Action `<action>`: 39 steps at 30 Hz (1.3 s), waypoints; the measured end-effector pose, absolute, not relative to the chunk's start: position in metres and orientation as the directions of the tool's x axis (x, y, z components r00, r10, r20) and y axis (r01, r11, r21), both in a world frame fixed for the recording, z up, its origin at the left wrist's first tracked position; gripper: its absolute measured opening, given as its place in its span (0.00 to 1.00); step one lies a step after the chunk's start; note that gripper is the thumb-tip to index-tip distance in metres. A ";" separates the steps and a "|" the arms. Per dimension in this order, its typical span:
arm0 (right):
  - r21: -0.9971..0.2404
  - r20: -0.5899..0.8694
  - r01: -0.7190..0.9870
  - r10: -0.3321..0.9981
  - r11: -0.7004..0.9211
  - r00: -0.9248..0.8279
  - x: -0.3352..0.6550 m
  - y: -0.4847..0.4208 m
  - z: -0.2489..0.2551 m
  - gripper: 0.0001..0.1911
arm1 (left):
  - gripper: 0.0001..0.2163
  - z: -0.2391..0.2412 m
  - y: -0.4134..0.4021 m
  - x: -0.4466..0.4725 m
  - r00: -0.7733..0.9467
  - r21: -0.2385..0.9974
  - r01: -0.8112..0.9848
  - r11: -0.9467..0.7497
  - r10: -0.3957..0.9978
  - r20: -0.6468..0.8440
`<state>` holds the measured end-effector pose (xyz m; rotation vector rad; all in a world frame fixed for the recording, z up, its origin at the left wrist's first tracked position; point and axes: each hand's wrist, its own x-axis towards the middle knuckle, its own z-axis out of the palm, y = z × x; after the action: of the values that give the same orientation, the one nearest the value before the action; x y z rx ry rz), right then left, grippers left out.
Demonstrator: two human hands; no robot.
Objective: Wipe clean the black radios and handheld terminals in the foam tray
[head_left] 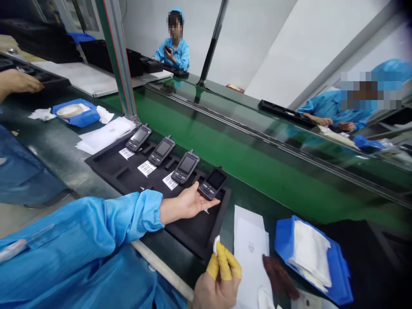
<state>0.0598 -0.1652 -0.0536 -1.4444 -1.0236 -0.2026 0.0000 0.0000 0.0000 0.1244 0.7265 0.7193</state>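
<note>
Head view: the left hand point(189, 201) is cradling a handheld device point(212, 183) over the right end of the black foam tray point(220, 221), its thumb lying by the near left side and its outstretched fingers passing beneath the keypad end. The right hand point(222, 279), wearing yellow finger cots point(225, 268), is pinching a small white pad point(216, 245) near the tray's near right corner, well apart from the device. Three similar devices point(186, 166) are lying in a row along the tray's far side, with printed labels point(170, 181) showing by their near ends. Risk, as judged: the open palm is giving support from below rather than a full wrap, so a sideways push or a tilt of the wrist could be sending the device off the fingertips; hard pressing with the pad could be doing likewise. Whether the tray is sharing the weight, I cannot tell. Orientation: the device is facing screen up, its stubby antenna pointing away toward the green conveyor point(254, 171); the long axis is running diagonally, from keypad end near lower left to antenna at upper right.
</note>
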 end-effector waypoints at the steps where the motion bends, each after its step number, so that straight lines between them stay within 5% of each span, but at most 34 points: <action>1: -0.710 0.676 0.679 0.454 0.188 0.581 0.060 -0.165 -0.054 0.22 | 0.25 0.000 0.000 -0.002 0.527 0.335 -0.540 0.772 0.621 -0.581; 9: -0.718 0.658 0.682 0.459 0.143 0.596 0.061 -0.164 -0.056 0.14 | 0.29 0.005 0.001 -0.003 0.498 0.362 -0.425 0.830 0.548 -0.672; 16: -0.698 0.668 0.701 0.487 0.146 0.563 0.062 -0.164 -0.058 0.17 | 0.18 0.008 -0.002 -0.005 0.476 0.420 -0.378 0.825 0.563 -0.676; 33: -0.652 0.694 0.743 0.517 0.153 0.502 0.063 -0.157 -0.042 0.21 | 0.14 0.035 0.011 -0.036 0.540 0.539 -0.091 0.837 0.496 -0.679; 36: -0.606 0.672 0.795 0.558 0.036 0.487 0.079 -0.168 -0.030 0.20 | 0.12 0.043 0.015 -0.042 0.563 0.560 -0.066 0.826 0.494 -0.662; 39: -0.478 0.624 0.843 0.580 -0.246 0.523 0.108 -0.180 -0.028 0.17 | 0.10 0.051 0.010 -0.055 0.575 0.632 -0.084 0.770 0.556 -0.601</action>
<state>0.1076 -0.1795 -0.0278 -1.9486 -1.1620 -0.4081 -0.0552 0.0099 0.0509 0.5926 0.8872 0.4016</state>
